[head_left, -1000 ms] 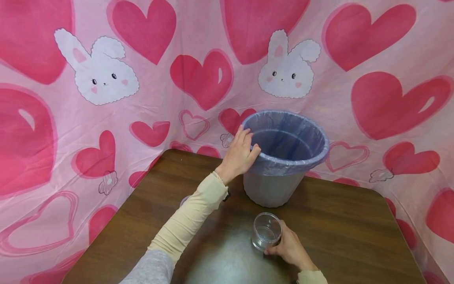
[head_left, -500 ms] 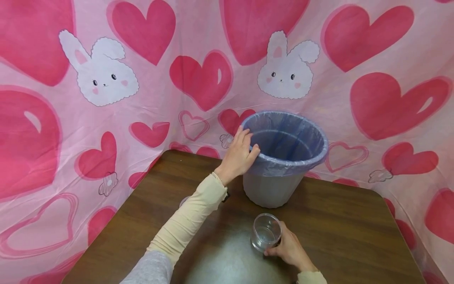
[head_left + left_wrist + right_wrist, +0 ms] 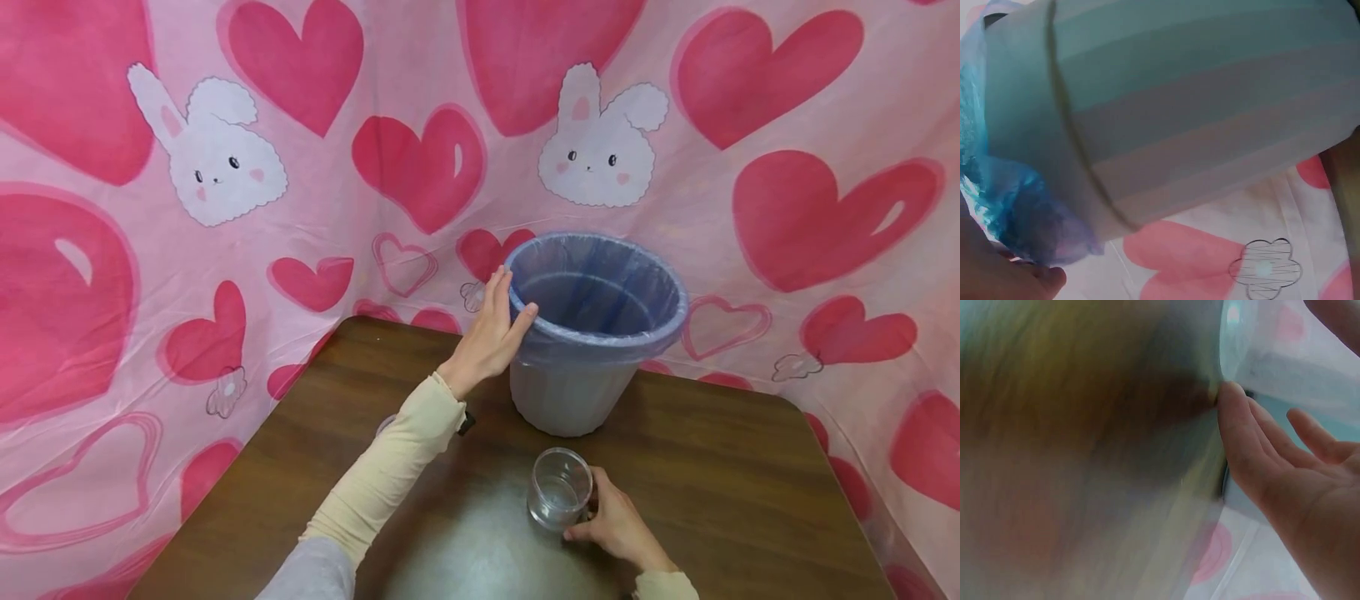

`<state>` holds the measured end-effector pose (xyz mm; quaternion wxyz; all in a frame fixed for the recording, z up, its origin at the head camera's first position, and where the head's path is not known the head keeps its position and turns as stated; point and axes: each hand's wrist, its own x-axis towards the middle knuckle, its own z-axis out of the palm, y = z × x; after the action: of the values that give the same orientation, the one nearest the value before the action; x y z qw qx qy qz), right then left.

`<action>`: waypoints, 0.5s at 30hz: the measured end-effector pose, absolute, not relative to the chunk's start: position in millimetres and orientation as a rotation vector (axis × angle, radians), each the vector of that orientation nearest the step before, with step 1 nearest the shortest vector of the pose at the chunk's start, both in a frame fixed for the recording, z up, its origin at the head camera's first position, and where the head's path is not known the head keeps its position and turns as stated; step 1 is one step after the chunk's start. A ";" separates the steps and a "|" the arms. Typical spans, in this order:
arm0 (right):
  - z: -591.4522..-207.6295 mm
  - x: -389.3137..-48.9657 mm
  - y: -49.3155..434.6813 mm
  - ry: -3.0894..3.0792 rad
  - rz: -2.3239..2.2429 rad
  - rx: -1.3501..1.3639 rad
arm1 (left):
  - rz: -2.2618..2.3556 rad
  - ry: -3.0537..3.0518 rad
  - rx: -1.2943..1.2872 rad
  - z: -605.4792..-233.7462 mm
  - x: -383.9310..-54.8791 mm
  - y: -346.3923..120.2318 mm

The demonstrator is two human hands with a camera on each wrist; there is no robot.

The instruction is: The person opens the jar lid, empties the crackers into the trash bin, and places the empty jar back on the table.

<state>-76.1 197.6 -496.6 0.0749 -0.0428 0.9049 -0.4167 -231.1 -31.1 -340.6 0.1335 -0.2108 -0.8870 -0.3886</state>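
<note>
A pale waste bin (image 3: 572,392) with a bluish plastic liner (image 3: 592,343) folded over its rim stands upright on the brown table (image 3: 720,475). At the rim's left side is my left hand (image 3: 487,333), fingers extended and thumb spread apart, touching the liner. The left wrist view shows the bin's ribbed wall (image 3: 1210,119) and part of that hand (image 3: 1004,272) beside the liner. Nearer me, a clear round cup or jar (image 3: 558,492) stands upright. My right hand (image 3: 617,521) is at its right side with loosely bent fingers; in the right wrist view a fingertip (image 3: 1232,394) meets the clear wall.
Behind my left sleeve (image 3: 386,483) peeks the rim of another clear round thing (image 3: 386,423), mostly hidden. A pink cloth (image 3: 420,50) with hearts and rabbits hangs around the table. A dark band (image 3: 467,423) is on my left wrist.
The left fingers have straightened and slid slightly left off the bin's rim. My right fingers have loosened and drawn slightly away from the clear cup. The bin and cup stand as before.
</note>
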 end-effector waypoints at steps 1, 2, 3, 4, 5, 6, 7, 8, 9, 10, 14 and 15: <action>-495.7 -76.2 201.5 2.695 -1.262 -0.145 | -1.136 -2.568 -0.618 -342.1 -230.0 -34.1; -494.4 -76.3 205.9 2.682 -1.265 -0.162 | -1.137 -2.567 -0.625 -343.6 -228.5 -37.6; -492.5 -75.9 210.7 2.678 -1.263 -0.169 | -1.131 -2.563 -0.638 -345.0 -227.1 -40.6; -490.0 -75.4 215.9 2.680 -1.260 -0.178 | -1.123 -2.567 -0.648 -346.0 -225.6 -44.1; -486.7 -75.0 221.4 2.692 -1.244 -0.188 | -1.112 -2.571 -0.659 -346.6 -224.0 -48.2; -482.6 -75.5 226.7 2.709 -1.219 -0.191 | -1.094 -2.583 -0.663 -346.8 -222.4 -53.4; -478.0 -76.3 232.4 2.733 -1.192 -0.200 | -1.067 -2.601 -0.666 -346.7 -220.6 -59.2; -473.1 -77.5 238.0 2.762 -1.169 -0.204 | -1.038 -2.622 -0.668 -346.1 -218.9 -65.1; -467.2 -78.7 243.8 2.791 -1.148 -0.208 | -1.007 -2.651 -0.667 -344.9 -216.7 -70.9; -461.0 -80.3 250.1 2.818 -1.131 -0.220 | -0.973 -2.684 -0.670 -343.2 -214.5 -76.8; -434.3 -89.0 272.8 2.960 -1.046 -0.283 | -0.774 -2.800 -0.694 -334.6 -206.8 -99.2; -427.1 -91.6 277.7 2.990 -1.023 -0.302 | -0.714 -2.825 -0.702 -332.2 -205.1 -104.7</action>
<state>-91.6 277.7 -427.1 -0.0166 -0.0951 0.9418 -0.3221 -205.1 -104.7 -332.2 0.0724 -0.2335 -0.9401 -0.2375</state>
